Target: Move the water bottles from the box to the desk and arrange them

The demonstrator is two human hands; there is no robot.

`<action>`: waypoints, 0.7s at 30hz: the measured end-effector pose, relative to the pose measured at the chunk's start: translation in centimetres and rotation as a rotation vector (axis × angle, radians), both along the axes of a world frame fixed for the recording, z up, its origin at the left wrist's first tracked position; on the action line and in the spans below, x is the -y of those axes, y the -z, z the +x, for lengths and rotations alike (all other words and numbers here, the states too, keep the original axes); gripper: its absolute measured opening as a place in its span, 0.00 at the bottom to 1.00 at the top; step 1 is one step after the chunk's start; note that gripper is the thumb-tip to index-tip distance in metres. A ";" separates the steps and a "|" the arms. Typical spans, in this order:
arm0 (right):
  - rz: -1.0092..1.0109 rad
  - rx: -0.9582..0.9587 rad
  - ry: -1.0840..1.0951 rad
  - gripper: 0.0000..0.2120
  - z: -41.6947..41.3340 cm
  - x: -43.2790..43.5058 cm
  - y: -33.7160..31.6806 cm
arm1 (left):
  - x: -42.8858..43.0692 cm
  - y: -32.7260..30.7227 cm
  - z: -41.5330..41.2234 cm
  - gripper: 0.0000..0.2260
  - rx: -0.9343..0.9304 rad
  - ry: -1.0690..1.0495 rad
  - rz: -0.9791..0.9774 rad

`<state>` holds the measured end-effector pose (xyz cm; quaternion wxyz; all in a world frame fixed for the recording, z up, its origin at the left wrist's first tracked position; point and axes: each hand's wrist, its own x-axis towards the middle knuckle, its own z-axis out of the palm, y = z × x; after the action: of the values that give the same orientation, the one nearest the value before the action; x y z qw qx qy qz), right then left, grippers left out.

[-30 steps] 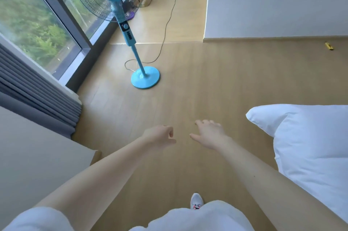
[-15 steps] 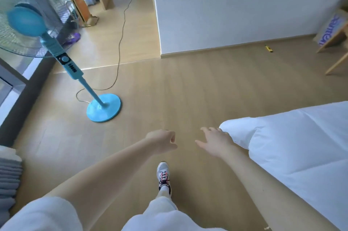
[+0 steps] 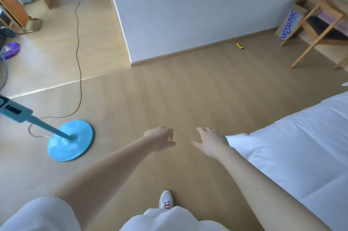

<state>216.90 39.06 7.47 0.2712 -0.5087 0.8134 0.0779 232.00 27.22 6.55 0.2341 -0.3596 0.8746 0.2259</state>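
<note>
Looking down over the wooden floor (image 3: 169,89), I have both hands out in front of me and neither carries anything. My left hand (image 3: 160,139) has loosely curled fingers with nothing in them; my right hand (image 3: 211,142) is relaxed, its fingers (image 3: 204,130) slack and a little spread.

No water bottles show anywhere, and the table is out of view. The only candidate I can see is a cardboard box (image 3: 290,22) with blue lettering, standing at the far right corner of the floor against the wall (image 3: 207,5), tucked partly behind a wooden chair (image 3: 318,23). I cannot see into it, so whether it holds bottles is a guess.

The relation that counts is that the box lies ahead and well to the right of both hands, far apart from them, with the corner of the bed (image 3: 301,146) between on the right side. My right hand is the nearer one. The fan base (image 3: 70,141) sits off to the left, away from that line. I judge the next move is a walk toward that corner, not a reach.
</note>
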 end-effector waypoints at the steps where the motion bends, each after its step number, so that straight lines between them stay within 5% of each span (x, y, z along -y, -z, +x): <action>1: 0.003 -0.005 0.002 0.28 -0.1 1.1 -0.1 | 1.2 -0.1 -0.2 0.15 -0.005 -0.003 0.002; 21: -0.014 -0.039 -0.018 0.27 -12.2 15.8 -0.4 | 15.5 -1.0 -12.5 0.14 -0.006 -0.005 -0.035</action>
<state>204.75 23.28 7.90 0.2512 -0.5161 0.8145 0.0846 219.54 11.68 7.54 0.2246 -0.3649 0.8782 0.2124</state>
